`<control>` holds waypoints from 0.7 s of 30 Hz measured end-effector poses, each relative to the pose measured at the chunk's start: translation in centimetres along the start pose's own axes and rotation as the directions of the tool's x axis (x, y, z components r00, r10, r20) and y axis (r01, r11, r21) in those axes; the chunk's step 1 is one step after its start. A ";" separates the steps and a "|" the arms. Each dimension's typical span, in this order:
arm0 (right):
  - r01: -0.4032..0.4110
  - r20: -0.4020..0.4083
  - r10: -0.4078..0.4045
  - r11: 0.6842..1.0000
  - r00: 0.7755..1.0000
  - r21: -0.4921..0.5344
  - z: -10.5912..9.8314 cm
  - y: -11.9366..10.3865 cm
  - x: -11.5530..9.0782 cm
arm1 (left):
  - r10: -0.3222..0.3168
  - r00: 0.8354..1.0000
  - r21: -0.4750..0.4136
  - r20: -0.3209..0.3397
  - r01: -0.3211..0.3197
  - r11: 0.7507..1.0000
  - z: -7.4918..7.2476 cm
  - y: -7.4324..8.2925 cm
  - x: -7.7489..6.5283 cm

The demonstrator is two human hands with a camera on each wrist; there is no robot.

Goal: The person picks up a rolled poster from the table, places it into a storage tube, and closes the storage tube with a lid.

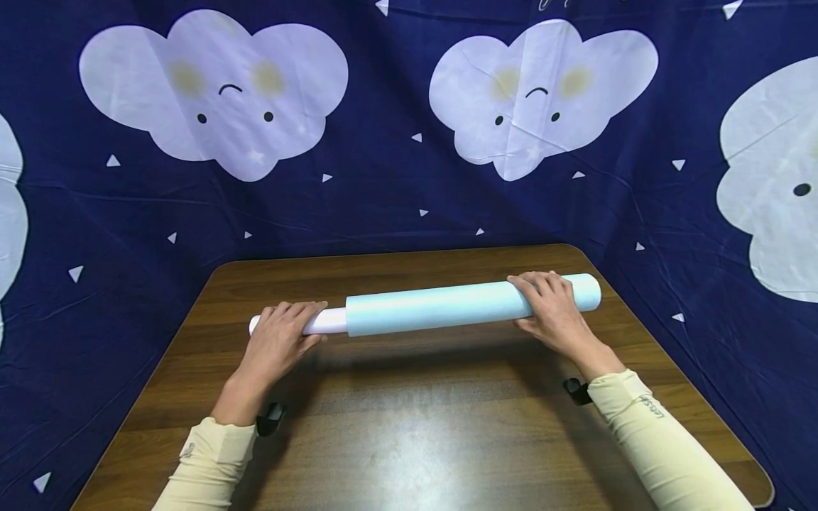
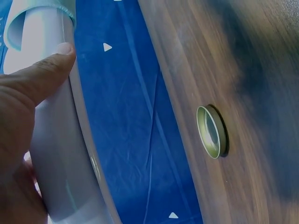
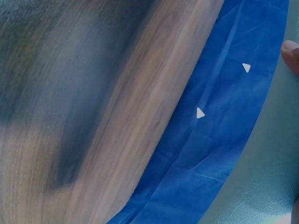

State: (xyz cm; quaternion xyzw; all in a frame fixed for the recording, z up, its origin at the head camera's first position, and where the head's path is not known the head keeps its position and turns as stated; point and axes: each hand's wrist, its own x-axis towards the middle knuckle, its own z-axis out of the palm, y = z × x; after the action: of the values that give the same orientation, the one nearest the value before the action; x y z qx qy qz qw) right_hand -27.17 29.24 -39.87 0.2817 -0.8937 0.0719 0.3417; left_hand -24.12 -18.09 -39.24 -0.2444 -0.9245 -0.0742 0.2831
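A pale blue cardboard-like tube (image 1: 434, 307) is held level above the table, its shadow falling beneath it. From its left end sticks a slimmer white roll (image 1: 327, 321). My left hand (image 1: 277, 341) grips this roll near its outer end, the thumb (image 2: 56, 58) lying along it close to the tube's mouth in the left wrist view. Near the tube's right end, my right hand (image 1: 552, 312) wraps over the top with its fingers. The right wrist view catches just the tube's side (image 3: 261, 172) and part of the thumb (image 3: 290, 53).
A round lid (image 2: 220, 135) with a gold-coloured rim lies on the wooden table (image 1: 409, 411), below the left hand; the head view does not show it. Behind the table and at its sides hangs a dark blue cloth (image 1: 383, 213) with clouds and small white triangles.
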 end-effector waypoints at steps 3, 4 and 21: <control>0.002 -0.003 -0.002 1.000 1.000 0.006 0.1 -0.3 0.1 | -0.006 1.000 -0.002 0.006 0.006 1.000 0.1 0.1 0.1; 0.003 -0.006 -0.003 1.000 1.000 0.006 0.2 -0.3 0.2 | -0.007 1.000 -0.002 0.007 0.007 1.000 0.1 0.1 0.1; -0.013 0.016 0.013 1.000 1.000 -0.003 0.3 -1.5 0.6 | -0.001 1.000 0.009 -0.007 0.002 1.000 0.3 0.9 0.8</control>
State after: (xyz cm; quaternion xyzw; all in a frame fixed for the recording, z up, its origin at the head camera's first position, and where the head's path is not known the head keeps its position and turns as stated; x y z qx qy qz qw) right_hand -26.87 27.59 -39.80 0.2762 -0.8982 0.0708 0.3345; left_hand -24.42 -16.86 -39.07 -0.2422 -0.9240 -0.0711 0.2874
